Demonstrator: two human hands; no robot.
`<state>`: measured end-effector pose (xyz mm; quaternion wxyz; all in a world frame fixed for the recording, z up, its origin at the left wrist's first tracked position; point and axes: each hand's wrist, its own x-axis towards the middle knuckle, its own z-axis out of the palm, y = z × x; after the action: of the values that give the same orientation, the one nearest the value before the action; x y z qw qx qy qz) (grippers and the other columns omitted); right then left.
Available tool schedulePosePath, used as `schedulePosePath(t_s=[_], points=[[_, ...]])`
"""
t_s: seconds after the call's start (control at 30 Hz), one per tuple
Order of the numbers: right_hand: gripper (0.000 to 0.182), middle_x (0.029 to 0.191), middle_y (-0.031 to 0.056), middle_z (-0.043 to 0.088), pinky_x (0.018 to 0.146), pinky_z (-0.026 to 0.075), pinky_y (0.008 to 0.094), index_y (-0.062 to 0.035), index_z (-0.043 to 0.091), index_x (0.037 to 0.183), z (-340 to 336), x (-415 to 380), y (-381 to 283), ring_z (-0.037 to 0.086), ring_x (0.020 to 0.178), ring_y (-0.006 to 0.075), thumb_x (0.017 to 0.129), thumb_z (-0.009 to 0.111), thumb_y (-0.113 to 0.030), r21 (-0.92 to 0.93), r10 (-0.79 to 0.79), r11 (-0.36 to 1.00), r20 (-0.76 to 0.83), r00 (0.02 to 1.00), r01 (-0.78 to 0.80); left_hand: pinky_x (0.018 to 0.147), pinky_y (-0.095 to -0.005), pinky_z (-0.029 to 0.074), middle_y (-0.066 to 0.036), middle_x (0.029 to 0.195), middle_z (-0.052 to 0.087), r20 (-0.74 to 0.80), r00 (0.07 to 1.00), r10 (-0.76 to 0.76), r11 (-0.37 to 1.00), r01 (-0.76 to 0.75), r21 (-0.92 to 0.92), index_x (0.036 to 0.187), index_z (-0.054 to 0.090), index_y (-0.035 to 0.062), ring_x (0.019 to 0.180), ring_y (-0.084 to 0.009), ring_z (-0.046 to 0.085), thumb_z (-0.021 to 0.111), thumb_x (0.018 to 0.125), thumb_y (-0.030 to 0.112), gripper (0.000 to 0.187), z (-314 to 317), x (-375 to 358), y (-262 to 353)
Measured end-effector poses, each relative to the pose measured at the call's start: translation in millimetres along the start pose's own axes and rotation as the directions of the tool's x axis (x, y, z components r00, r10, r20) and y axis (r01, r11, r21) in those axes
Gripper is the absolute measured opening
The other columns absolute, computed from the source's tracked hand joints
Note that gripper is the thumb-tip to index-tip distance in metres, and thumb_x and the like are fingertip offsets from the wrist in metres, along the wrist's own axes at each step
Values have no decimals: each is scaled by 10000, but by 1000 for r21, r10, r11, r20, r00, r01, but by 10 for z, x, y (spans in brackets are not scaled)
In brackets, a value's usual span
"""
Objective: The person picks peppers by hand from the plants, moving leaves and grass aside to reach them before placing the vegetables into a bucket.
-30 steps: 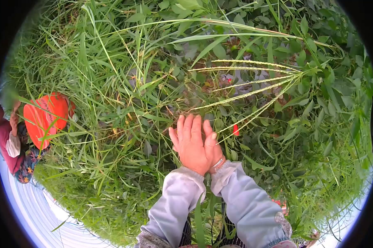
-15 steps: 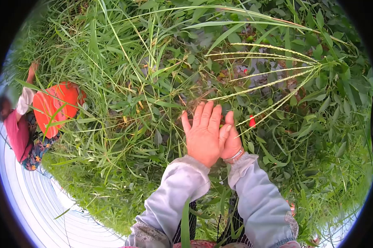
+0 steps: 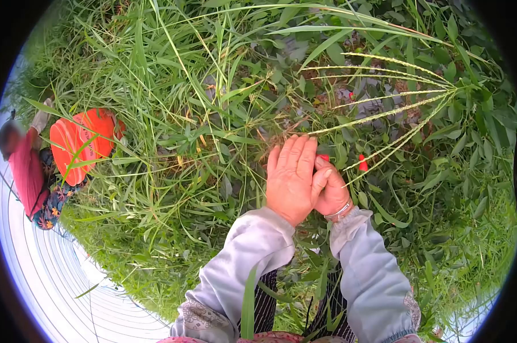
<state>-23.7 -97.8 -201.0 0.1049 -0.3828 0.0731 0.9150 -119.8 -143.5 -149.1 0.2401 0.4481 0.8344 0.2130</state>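
Ground [image 3: 293, 50] under dense green growth.
Long-bladed grass [image 3: 149, 74] mats the left side, low leafy plants [image 3: 424, 186] the right; dull grey patches show between stems, and an orange-red object [image 3: 89, 146] with dark lettering rests against the grass at far left.

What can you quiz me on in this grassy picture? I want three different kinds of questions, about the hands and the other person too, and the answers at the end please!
1. Which wrist has the silvery bracelet: A) left, B) right, C) both?
2. True or false: the left hand shows its back to the camera.
3. Fill in the colour: the other person's top, near the big orange-red thing, is ____.

Key: 1. B; 2. true; 3. pink
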Motion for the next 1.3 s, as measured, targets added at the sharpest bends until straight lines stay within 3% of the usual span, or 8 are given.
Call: schedulePosePath(t_s=[0.6, 0.7, 0.77, 0.9, 1.03, 1.17, 1.23, 1.3], points=[[294, 1046, 85, 590, 676, 465, 342, -69, 542, 1056, 6, -109, -133, 565, 899, 190, 835, 570, -261, -114, 71, 992, 95, 993, -60, 912, -377, 416, -213, 1225, 472, 100, 989, -111, 921, 140, -363, 1326, 368, 42, 1106, -330, 508, 618, 810, 200, 595, -193, 21, -82], [295, 1152, 115, 533, 547, 440, 319, -125, 538, 1085, -43, -130, -167, 568, 867, 218, 829, 576, -269, -64, 127, 991, 202, 971, -116, 800, -329, 470, -188, 1086, 549, -99, 995, 31, 947, -61, -315, 1147, 528, 11, 906, -275, 604, 588, 824, 169, 365, -313, 144, -240], [296, 1198, 123, 502, 556, 444, 309, -136, 537, 1094, -107, -118, -198, 568, 859, 235, 832, 576, -268, -39, 189, 982, 279, 942, -186, 752, -356, 473, -159, 910, 590, -120, 973, -199, 873, 120, -474, 995, 579, -11, 823, -265, 606, 582, 826, 184, 259, -280, 279, -384], [311, 1300, 148, 435, 572, 461, 314, -140, 521, 1158, -194, -96, -206, 574, 1001, 314, 864, 537, -242, -101, 235, 972, 367, 900, -212, 691, -398, 484, -174, 848, 615, 42, 981, -191, 973, 184, 141, 898, 610, -7, 741, -298, 616, 545, 785, 134, 192, 26, 638, -1197], [371, 1339, 160, 400, 585, 484, 308, -112, 468, 1220, -199, -71, -194, 561, 1048, 334, 879, 516, -249, -122, 222, 974, 344, 912, -191, 976, -437, 357, -142, 1076, 601, 495, 802, -334, 648, -186, 739, 1037, 608, 66, 1108, -304, 506, 537, 784, 190, 291, 31, 1044, -1896], [324, 1309, 155, 415, 577, 464, 343, -157, 513, 1155, -231, -82, -206, 553, 1022, 335, 851, 552, -262, -209, 247, 961, 345, 906, -182, 1099, -516, 6, -78, 1264, 515, 647, 528, -550, 473, -441, 763, 1159, 580, 167, 1348, -239, 206, 500, 844, 336, 366, -505, 1030, -2304], [319, 1257, 156, 453, 554, 449, 323, -139, 519, 1143, -255, -75, -184, 575, 948, 296, 839, 562, -228, -191, 222, 969, 371, 902, -160, 1089, -536, 12, -41, 1316, 467, 676, 372, -636, 367, -625, 689, 1151, 593, 201, 1358, -228, 163, 474, 860, 335, 342, -804, 887, -2389], [324, 1225, 159, 482, 543, 448, 299, -102, 523, 1149, -285, -55, -129, 594, 922, 272, 842, 557, -198, -126, 181, 982, 416, 891, -140, 1097, -512, 35, -29, 1360, 415, 651, 451, -610, 288, -639, 713, 1145, 603, 196, 1361, -229, 146, 473, 860, 321, 337, -1098, 596, -2524]])
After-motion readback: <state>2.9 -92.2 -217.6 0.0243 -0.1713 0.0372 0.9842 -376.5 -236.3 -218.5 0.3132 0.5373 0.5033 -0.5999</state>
